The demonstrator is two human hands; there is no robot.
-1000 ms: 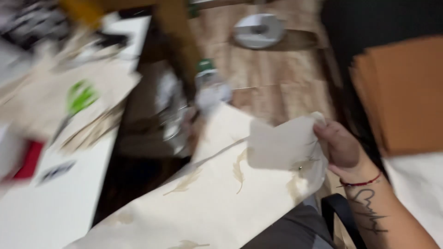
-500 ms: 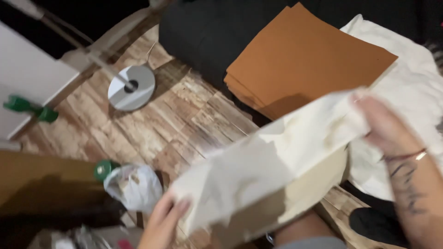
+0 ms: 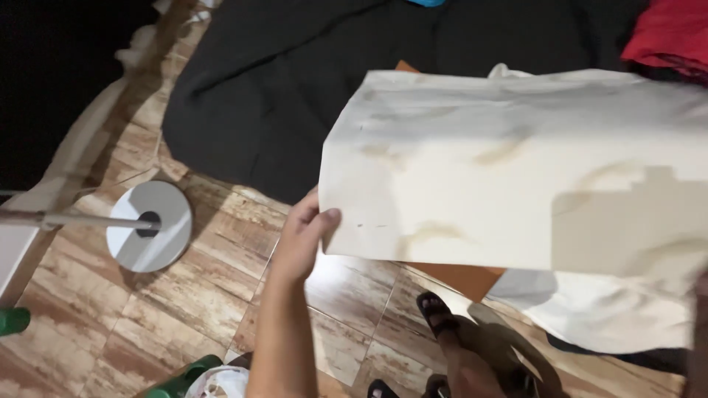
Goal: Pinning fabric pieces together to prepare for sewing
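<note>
My left hand (image 3: 306,232) grips the left edge of a large cream sheet (image 3: 516,169) marked with pale brown marbled stains. The sheet is spread flat in front of me, above the floor. Only a dark sliver of my right arm (image 3: 699,332) shows at the frame's right edge, below the sheet's right end; the hand itself is mostly cut off. My foot in a black sandal (image 3: 441,315) stands on the tiles below the sheet.
A black cloth (image 3: 258,88) covers the floor at the back. An orange-brown sheet (image 3: 461,278) and a white cloth (image 3: 605,313) lie under the held sheet. A red cloth (image 3: 667,33) sits top right. A round grey stand base (image 3: 147,225) and a green bottle (image 3: 13,321) are at left.
The view swung from the worktable to the floor. The sheet, crumpled between both hands before, is now spread flat and raised, with my left hand on its left edge.
</note>
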